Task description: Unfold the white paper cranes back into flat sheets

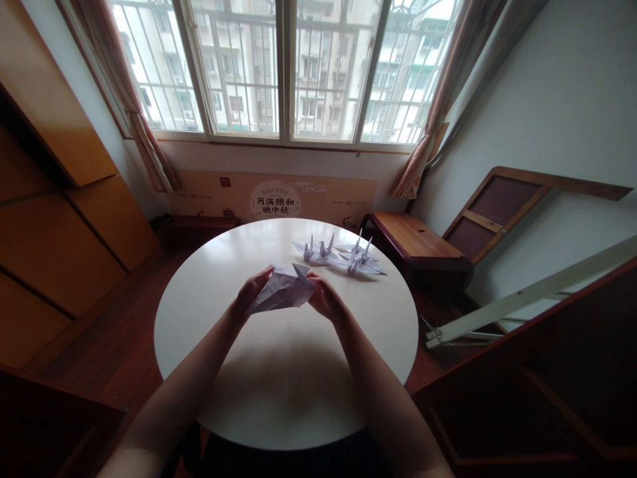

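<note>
Between my two hands, above the white round table, is a piece of folded white paper with creases and pointed corners. My left hand is closed on its left edge, with part of the fingers hidden behind the paper. On the opposite side, my right hand grips the right edge near an upturned point. Several folded paper cranes stand close together on the table, beyond my right hand, their wings spread and their necks and tails pointing up.
A wooden low table stands past the table's right rim, with a leaning wooden frame behind it. Wooden cabinets line the left wall. A barred window and a printed cardboard panel are ahead.
</note>
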Available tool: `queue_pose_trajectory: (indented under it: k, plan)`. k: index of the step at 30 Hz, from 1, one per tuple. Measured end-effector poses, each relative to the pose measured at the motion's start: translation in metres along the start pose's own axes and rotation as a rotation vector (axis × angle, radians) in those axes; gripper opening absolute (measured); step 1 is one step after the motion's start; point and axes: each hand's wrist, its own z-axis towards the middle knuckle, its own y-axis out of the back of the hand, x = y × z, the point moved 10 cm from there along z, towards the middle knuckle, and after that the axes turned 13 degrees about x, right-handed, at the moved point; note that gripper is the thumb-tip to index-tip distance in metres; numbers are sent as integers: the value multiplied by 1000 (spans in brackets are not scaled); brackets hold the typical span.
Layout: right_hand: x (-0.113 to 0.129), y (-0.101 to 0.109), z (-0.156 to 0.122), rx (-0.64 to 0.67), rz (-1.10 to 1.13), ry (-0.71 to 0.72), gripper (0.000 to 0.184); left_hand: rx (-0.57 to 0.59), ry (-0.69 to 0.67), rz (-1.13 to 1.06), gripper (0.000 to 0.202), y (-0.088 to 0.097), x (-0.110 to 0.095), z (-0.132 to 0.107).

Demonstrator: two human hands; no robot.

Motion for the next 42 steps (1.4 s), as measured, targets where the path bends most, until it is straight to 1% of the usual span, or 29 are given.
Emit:
queue_pose_trajectory:
  k: [1,3,5,9,12,14,16,18,20,23,25,28,30,33,36,39,42]
  plan:
    - [0,0,-1,2,-16,-13,9,-9,14,21,17,-1,0,-2]
    - [-2,2,-3,-11,-33,-44,14,-36,-14,67,14,-1,-6,-4]
    - [-6,6,-4,-30,-35,-71,21,-37,-40,85,13,-3,-9,-4]
    - [-11,11,-5,-32,-58,-108,29,-28,-45,72,13,-3,-7,-2]
    - [-9,8,-4,-1,-63,-85,27,10,-67,67,9,-5,-7,-2]
    - [-2,7,-3,-5,-48,-30,27,54,-102,72,13,-8,-10,-3]
    - [4,9,-2,-32,-26,25,28,90,-115,62,19,-9,-10,-3]
    - [8,13,-3,-73,-4,64,29,106,-89,38,20,-8,-7,-1]
    - [11,18,-4,-119,13,95,28,95,-83,23,15,-5,-7,2]
    - [13,23,-6,-178,17,123,24,48,-128,34,11,1,-13,4]
    - [15,27,-7,-216,1,128,21,32,-158,50,15,1,-17,3]
    - [18,32,-8,-266,-23,149,19,38,-171,58,26,-5,-19,1]
    - [18,35,-8,-294,-23,165,18,34,-175,69,28,-6,-19,0]
    - [16,45,-10,-365,6,179,18,24,-180,74,27,-4,-20,-1]
    - [15,53,-12,-424,19,192,22,13,-158,24,25,0,-17,0]
    - [15,55,-13,-446,12,202,26,-3,-163,-1,21,1,-18,-1]
    - [15,56,-14,-457,-19,195,28,8,-164,-19,19,-1,-20,-1]
